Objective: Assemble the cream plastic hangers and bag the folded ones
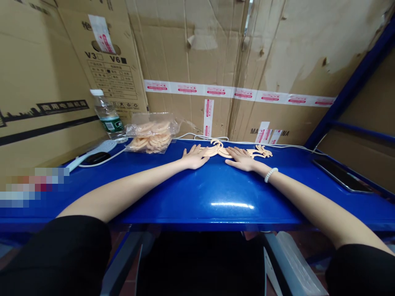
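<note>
Several cream plastic hangers (217,149) lie fanned out on the blue table (185,197), their hooks near the middle and at the right. My left hand (195,157) lies flat with its fingers spread, over the left part of the hangers. Over their right part rests my right hand (242,159), also flat with fingers apart, a pale bead bracelet (271,174) on its wrist. A clear plastic bag (152,133) holding a stack of similar cream pieces sits to the left of my left hand.
A water bottle (109,117) stands at the back left, near a pale blue fly swatter (92,152) and a black mouse-like object (97,158). A dark phone (342,174) lies at the right. White cables (286,146) run along the back, before cardboard (191,61).
</note>
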Available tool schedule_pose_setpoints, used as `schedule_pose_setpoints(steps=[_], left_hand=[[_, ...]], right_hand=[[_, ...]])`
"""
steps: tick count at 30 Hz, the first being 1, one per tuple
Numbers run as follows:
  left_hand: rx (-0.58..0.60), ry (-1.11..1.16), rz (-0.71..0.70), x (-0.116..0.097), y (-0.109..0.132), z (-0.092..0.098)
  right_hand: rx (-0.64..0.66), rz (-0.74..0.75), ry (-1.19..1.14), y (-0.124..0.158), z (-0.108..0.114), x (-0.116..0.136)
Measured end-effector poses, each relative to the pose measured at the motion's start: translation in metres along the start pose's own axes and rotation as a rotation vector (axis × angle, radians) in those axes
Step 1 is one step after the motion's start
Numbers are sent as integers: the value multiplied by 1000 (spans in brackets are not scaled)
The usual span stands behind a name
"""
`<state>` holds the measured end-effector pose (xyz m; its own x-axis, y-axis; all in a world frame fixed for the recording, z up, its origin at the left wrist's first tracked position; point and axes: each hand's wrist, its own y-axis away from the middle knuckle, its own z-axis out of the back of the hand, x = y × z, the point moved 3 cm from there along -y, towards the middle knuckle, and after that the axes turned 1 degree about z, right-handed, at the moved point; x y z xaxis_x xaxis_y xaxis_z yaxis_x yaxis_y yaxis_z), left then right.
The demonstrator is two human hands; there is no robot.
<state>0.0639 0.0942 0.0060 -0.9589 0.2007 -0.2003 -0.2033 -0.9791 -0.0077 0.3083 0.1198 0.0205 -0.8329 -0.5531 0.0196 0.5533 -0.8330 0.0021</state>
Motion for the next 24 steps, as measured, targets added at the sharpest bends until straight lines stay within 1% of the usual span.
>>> schedule_pose_setpoints(steps=[6,10,15,18,20,21,23,24], left_hand=[[-74,5,-5,-1,4,0],[-125,16,-16,0,7,1],[-241,35,-47,1,14,6],[-345,29,-117,-8,26,14],[-417,18,-227,-22,40,20],[-454,10,-311,-31,48,23],[-612,-7,-645,-56,69,26],[-674,-12,-782,-67,80,25]], right_hand=[[-63,21,21,1,-3,-3],[-161,36,65,7,-1,-1],[-293,136,159,17,11,11],[-335,208,203,25,24,21],[-340,264,218,31,32,32],[-333,297,219,34,33,39],[-301,373,214,40,30,56],[-283,428,194,44,25,66]])
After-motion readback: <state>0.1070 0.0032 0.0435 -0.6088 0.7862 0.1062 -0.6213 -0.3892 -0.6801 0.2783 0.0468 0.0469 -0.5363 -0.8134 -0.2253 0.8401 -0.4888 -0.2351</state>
